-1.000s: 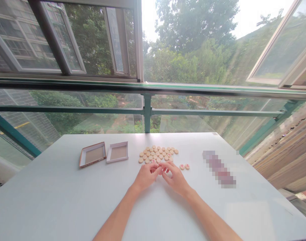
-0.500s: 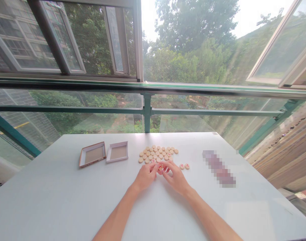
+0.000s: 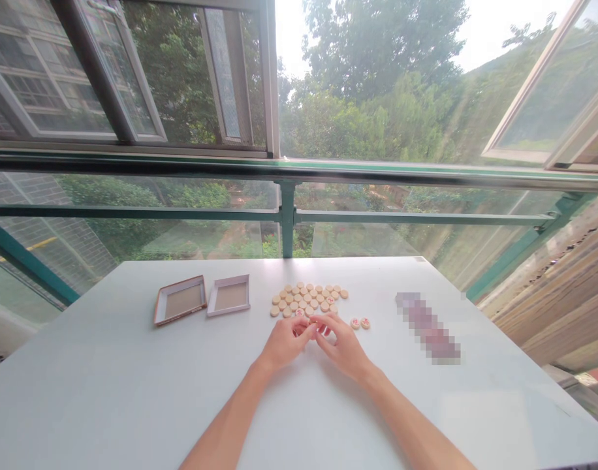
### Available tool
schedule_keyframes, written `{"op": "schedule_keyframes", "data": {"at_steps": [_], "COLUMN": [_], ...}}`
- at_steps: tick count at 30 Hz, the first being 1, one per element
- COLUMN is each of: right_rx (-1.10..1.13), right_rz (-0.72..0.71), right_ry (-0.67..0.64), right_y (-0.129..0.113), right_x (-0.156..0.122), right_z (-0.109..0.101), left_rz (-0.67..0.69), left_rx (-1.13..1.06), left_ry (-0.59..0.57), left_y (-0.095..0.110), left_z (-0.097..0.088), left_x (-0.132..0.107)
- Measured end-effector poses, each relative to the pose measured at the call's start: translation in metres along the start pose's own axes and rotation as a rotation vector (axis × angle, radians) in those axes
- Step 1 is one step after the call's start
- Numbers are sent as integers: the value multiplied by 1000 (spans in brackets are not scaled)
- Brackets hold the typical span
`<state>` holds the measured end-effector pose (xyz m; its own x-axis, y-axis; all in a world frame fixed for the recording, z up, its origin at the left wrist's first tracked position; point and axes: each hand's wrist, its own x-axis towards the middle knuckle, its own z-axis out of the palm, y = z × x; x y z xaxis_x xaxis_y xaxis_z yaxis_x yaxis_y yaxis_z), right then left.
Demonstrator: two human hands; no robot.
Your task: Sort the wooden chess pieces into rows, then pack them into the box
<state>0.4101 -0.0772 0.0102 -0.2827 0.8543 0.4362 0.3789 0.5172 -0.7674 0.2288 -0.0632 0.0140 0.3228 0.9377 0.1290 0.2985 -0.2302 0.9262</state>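
Note:
Several round pale wooden game discs (image 3: pixel 306 299) lie packed together on the white table (image 3: pixel 108 391), most face down, a few showing red marks. My left hand (image 3: pixel 284 343) and my right hand (image 3: pixel 343 346) meet at the near edge of that cluster, fingertips pinched together over a disc or two that I cannot make out clearly. Two more discs with red marks (image 3: pixel 360 323) lie just right of my right hand.
Two shallow square box halves (image 3: pixel 181 301) (image 3: pixel 229 296) sit side by side left of the discs. A blurred oblong thing (image 3: pixel 429 326) lies on the right. Behind the table's far edge stands a glass balustrade with a green rail (image 3: pixel 289 215), and open windows.
My fingertips have shifted slightly against each other at the cluster's near edge; hands stay in the same spot. The view has tipped up a little.

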Motion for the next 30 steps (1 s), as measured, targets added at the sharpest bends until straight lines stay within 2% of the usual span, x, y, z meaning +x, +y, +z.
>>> {"op": "schedule_keyframes", "data": {"at_steps": [13, 22, 30], "right_rx": [-40, -29, -200], "right_rz": [30, 42, 42], "right_ry": [-10, 15, 99], "right_y": [-15, -11, -2], "right_x": [2, 1, 6], "right_z": [-5, -6, -33], "left_rz": [-9, -28, -57], "left_rx": [128, 125, 114], "left_ry": [49, -11, -13], "left_y": [4, 7, 8], "left_z": [-2, -4, -2], "left_x": [-1, -2, -2]}}
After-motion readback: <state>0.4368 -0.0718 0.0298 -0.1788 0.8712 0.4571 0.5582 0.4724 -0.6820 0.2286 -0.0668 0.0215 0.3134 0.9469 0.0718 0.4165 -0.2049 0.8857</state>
